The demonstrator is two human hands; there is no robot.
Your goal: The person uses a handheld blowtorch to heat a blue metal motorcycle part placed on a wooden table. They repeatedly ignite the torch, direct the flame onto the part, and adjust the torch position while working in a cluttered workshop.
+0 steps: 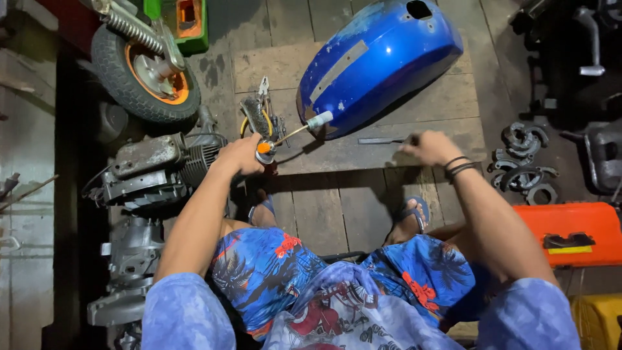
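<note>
the left hand (241,155) grips a small oil can (264,153), its long spout (295,131) aimed at the blue panel (382,58). the right hand (427,146) is closed on a dark file (383,140) lying on the wooden floor (363,207). an engine (155,168) sits beside the left hand, a wheel (142,71) farther off.

Orange-capped oil can (265,150) with long thin spout, frame centre; dark flat file (382,140) on planks, right of centre.
</note>
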